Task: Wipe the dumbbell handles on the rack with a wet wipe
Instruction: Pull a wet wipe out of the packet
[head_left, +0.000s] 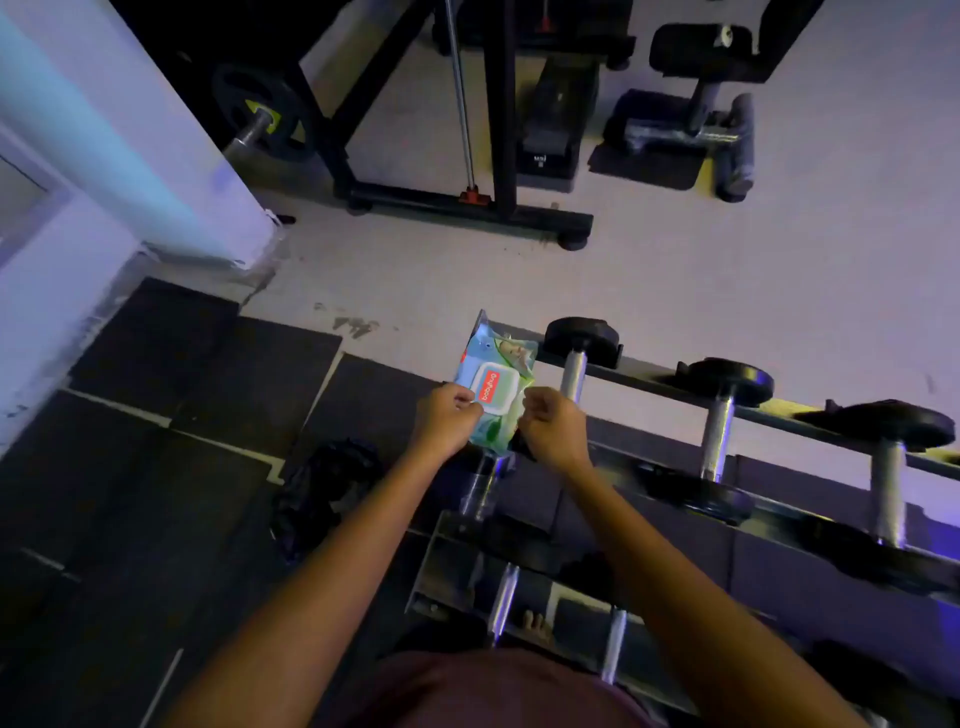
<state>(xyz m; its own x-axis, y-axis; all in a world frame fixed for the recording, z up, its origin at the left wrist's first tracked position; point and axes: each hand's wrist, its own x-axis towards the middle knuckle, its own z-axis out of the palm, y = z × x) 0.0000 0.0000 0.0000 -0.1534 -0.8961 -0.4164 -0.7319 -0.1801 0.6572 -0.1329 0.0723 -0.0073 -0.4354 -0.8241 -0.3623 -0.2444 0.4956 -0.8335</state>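
Gym floor seen from above. 1 pack of wet wipes (496, 384). 2 hands: left hand (447, 421), right hand (550, 428). 1 rack (649, 376) w/ 6 dumbbells (719, 436) showing: 4 on top tier, 2 on lower. 1 weight plate (265, 119) in bkgd.
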